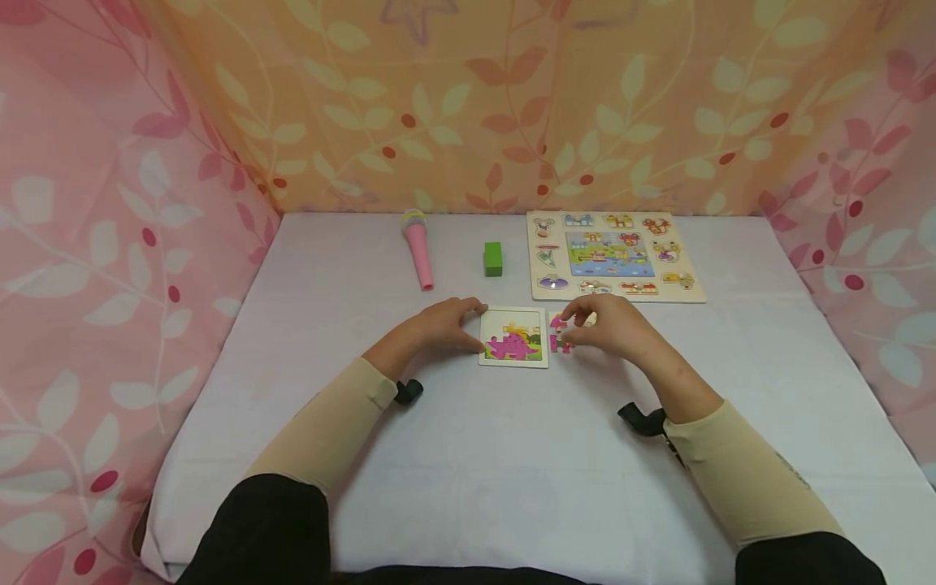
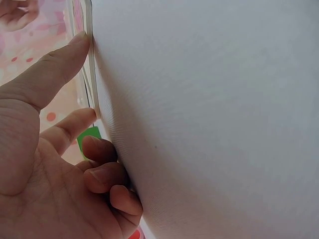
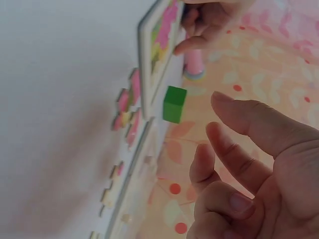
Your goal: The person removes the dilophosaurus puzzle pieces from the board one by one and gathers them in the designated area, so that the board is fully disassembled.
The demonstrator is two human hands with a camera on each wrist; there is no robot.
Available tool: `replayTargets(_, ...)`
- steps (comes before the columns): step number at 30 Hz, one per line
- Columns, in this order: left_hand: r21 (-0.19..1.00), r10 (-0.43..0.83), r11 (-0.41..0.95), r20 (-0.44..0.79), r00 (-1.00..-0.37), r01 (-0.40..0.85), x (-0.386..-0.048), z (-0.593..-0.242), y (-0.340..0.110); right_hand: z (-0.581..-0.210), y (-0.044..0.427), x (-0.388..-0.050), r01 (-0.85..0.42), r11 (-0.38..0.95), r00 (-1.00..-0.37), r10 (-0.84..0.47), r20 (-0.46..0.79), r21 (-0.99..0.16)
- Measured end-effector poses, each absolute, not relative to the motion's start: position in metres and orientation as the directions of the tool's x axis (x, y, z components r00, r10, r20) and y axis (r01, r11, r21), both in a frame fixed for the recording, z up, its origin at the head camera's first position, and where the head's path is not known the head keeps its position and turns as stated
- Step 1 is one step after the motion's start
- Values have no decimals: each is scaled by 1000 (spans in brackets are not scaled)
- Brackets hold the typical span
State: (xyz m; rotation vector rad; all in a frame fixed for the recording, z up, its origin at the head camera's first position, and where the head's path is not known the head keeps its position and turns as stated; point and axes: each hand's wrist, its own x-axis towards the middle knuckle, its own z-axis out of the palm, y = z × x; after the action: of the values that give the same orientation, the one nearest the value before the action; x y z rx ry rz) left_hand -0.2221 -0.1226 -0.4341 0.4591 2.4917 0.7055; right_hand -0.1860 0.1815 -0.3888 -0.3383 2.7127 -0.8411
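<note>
A small square puzzle board (image 1: 504,316) with a pink dinosaur picture lies on the table, its upper part bare. The left hand (image 1: 437,324) rests beside it; in the left wrist view its thumb and index finger touch the board's edge (image 2: 92,74), the other fingers bent. Loose puzzle pieces (image 1: 557,335) lie just right of the board. Above them hovers the right hand (image 1: 614,327), thumb and fingers apart with nothing between them in the right wrist view. It partly covers the pieces in the head view.
Behind the hands lie a pink toy microphone (image 1: 419,252), a green block (image 1: 493,259) and a large wooden picture board (image 1: 610,287). Patterned curtains (image 1: 468,106) stand along the table's back and sides.
</note>
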Motion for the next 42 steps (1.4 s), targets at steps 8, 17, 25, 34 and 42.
replayTargets(8, 559, 437, 811, -380, -815, 174, -222, -433, -123, -371, 172, -185, -167, 784, -939, -311, -146, -597)
replayTargets(17, 559, 436, 811, -381, -815, 172, -223, -433, -123, -363, 149, -186, -195, 753, -930, -345, -126, -628)
replayTargets(25, 559, 440, 810, -380, -813, 178, -224, -436, -124, -368, 128, -191, -219, 727, -897, -413, -160, -651)
replayTargets(34, 562, 465, 802, -371, -804, 204, -224, -434, -123, -390, 114, -200, -168, 757, -860, -426, -282, -632)
replayTargets(42, 559, 458, 805, -375, -806, 197, -225, -434, -123, -410, 107, -207, -226, 824, -840, -435, -324, -520)
